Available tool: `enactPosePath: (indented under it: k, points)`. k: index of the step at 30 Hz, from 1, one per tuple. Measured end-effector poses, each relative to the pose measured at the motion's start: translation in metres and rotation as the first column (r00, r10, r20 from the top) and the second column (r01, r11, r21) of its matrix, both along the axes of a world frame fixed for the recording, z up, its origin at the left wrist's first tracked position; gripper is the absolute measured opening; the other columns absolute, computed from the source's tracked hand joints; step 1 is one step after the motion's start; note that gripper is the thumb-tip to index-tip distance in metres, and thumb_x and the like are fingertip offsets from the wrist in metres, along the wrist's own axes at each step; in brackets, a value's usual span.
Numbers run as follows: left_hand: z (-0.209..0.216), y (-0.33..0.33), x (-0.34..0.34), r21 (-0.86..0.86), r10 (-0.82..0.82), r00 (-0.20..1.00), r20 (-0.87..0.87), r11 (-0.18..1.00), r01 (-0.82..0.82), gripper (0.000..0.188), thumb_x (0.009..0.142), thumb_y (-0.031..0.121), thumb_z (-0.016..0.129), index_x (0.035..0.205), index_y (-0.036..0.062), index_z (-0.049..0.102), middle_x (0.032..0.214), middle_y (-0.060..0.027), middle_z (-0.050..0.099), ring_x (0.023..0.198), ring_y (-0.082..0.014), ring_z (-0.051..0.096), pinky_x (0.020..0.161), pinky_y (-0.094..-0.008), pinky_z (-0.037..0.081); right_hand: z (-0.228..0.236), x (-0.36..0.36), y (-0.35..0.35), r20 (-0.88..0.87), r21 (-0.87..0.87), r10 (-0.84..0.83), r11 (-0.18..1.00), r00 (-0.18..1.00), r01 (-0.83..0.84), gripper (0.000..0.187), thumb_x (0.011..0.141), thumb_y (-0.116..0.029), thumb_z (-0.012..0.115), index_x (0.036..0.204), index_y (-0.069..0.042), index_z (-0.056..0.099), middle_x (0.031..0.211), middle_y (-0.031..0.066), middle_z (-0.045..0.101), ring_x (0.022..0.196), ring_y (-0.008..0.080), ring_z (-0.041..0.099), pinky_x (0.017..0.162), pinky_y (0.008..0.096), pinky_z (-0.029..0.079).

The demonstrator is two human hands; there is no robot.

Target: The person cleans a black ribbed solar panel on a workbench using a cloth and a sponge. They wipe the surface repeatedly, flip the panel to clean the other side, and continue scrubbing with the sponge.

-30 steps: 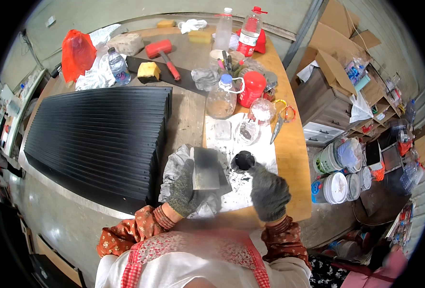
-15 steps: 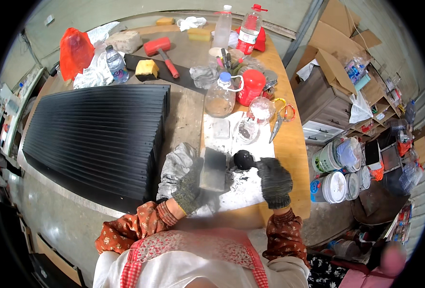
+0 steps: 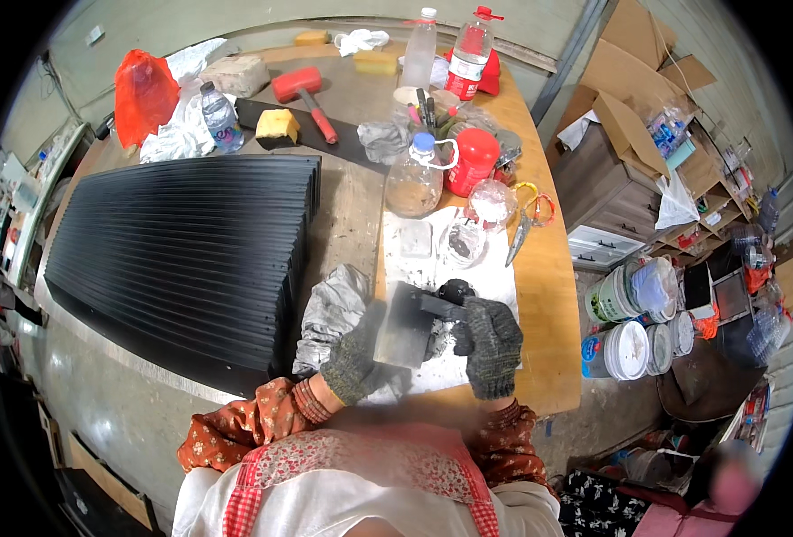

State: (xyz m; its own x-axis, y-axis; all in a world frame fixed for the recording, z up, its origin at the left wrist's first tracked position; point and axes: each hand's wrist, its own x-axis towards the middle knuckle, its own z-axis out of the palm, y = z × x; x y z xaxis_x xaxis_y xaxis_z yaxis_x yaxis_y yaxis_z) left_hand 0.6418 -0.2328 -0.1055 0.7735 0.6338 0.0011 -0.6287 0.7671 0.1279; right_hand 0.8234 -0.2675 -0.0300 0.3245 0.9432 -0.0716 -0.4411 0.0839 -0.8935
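My left hand [image 3: 352, 362], in a dark grey knit glove, grips the lower left side of a flat grey rectangular block [image 3: 402, 331] above white paper. My right hand [image 3: 493, 347] wears a similar glove with blackened fingers. From it a dark, finger-like strip, apparently a stretched finger, reaches left over the block's right edge. The other fingers look bent, and I make out no tool. Just beyond that hand sits a small round container of black stuff [image 3: 456, 291], partly covered. A crumpled grey cloth [image 3: 332, 309] lies beside my left hand.
A black ribbed panel stack [image 3: 182, 259] fills the table's left. Farther back are a plastic jug [image 3: 414, 183], a red canister [image 3: 473, 161], scissors [image 3: 524, 224], a red mallet [image 3: 302, 89] and a yellow sponge [image 3: 277, 125]. Buckets [image 3: 625, 349] stand on the floor at right.
My right hand has moved left from beside the black container to the block, with its dark finger now over the block. My left hand still holds the block, now slightly tilted.
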Motion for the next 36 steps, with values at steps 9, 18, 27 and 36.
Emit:
enactPosePath:
  k: [9,18,27,36]
  points:
    - [0.015,-0.006,0.0,-0.013,0.08,0.979,-0.189,0.996,-0.084,0.05,0.103,0.044,0.04,0.136,0.0067,0.049,0.13,-0.0125,0.058,0.116,-0.0265,0.059,0.102,-0.0417,0.049,-0.044,0.05,0.001,0.654,-0.021,-0.16,0.973,0.739,0.229,0.018,0.093,-0.016,0.064,0.106,-0.003,0.066,0.079,0.0059,0.067,0.065,0.0121,0.064,0.055,0.0256,0.05]
    - [0.019,0.001,0.002,0.029,0.03,0.997,-0.073,0.999,-0.028,0.049,0.104,0.043,0.04,0.136,0.0083,0.05,0.133,-0.0089,0.057,0.12,-0.0233,0.056,0.104,-0.0392,0.046,-0.022,0.055,0.013,0.98,0.036,-0.052,0.995,-0.191,-0.089,0.032,0.084,-0.013,0.059,0.116,-0.015,0.066,0.102,0.0071,0.07,0.086,0.0272,0.068,0.073,0.0399,0.054]
    - [0.005,0.002,0.005,-0.12,0.01,0.98,-0.196,0.992,-0.034,0.048,0.103,0.043,0.041,0.134,0.0074,0.051,0.128,-0.0095,0.06,0.115,-0.024,0.059,0.102,-0.0404,0.048,-0.001,0.051,-0.013,0.823,0.028,-0.103,0.99,0.558,0.141,0.027,0.091,-0.014,0.065,0.115,-0.002,0.064,0.09,0.0104,0.07,0.07,0.0184,0.069,0.057,0.0269,0.053]
    - [0.013,-0.004,0.006,-0.048,0.076,0.936,-0.344,0.994,-0.099,0.058,0.101,0.053,0.039,0.127,0.0023,0.052,0.114,-0.0148,0.063,0.097,-0.0253,0.065,0.081,-0.0375,0.057,-0.013,0.007,-0.002,0.217,-0.025,-0.045,0.998,0.975,0.052,0.028,0.098,-0.02,0.061,0.114,0.002,0.062,0.097,0.0065,0.067,0.07,0.0096,0.06,0.056,0.0219,0.049]
